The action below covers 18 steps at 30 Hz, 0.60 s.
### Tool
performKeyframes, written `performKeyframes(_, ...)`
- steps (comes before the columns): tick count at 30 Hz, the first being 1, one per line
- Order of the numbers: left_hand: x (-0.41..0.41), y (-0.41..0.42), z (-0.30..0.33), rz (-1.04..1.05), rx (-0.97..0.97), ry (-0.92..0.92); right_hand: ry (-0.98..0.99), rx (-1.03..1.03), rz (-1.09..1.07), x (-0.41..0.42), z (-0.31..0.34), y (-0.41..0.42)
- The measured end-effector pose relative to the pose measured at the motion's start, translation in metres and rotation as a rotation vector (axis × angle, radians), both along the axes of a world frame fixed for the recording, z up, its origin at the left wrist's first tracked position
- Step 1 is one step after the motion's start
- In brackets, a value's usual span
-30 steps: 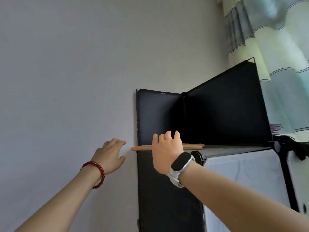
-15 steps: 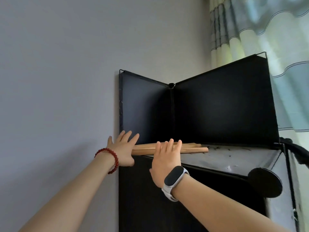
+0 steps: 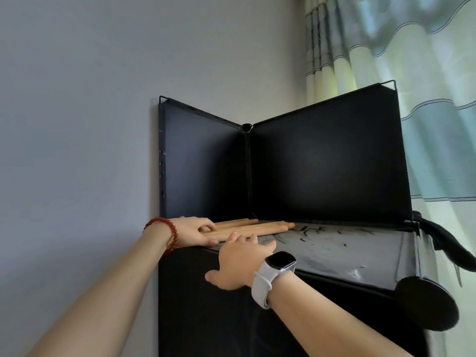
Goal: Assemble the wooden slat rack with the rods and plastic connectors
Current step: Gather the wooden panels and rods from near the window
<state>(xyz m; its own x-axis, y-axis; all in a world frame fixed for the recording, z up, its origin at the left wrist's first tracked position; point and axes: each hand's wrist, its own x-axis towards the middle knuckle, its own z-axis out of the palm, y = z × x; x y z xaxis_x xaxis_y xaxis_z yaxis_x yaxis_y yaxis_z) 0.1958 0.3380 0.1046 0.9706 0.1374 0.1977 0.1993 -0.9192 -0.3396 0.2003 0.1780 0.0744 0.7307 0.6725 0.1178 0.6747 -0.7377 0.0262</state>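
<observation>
Several wooden rods [image 3: 247, 227] lie side by side on the grey top [image 3: 347, 249] of a tall black cabinet, near its left back corner. My left hand [image 3: 193, 231], with a red bead bracelet on the wrist, holds the rods' left ends, fingers curled over them. My right hand [image 3: 242, 258], with a white watch on the wrist, rests flat on the cabinet top just in front of the rods, fingertips touching them. No slats or plastic connectors are in view.
Two upright black panels [image 3: 327, 161] meet in a corner behind the rods. A grey wall stands to the left, a green-and-white curtain [image 3: 412, 60] to the right. A round black disc [image 3: 426, 304] sits at the cabinet's front right corner, with a dark strap hanging beside it.
My left hand moved from beside the cabinet onto the rods' left ends and closed on them. My right hand slid lower along the front of the rods. The view shifted closer and upward.
</observation>
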Motion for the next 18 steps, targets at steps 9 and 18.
performKeyframes(9, 0.024, -0.013, 0.006, 0.261, -0.344, -0.085, -0.285, 0.078, -0.026, -0.001, -0.008, -0.013)
performKeyframes(18, 0.009, -0.001, -0.010, 0.226, -0.236, -0.413, -0.442, 0.140, 0.047, 0.001, -0.019, -0.009)
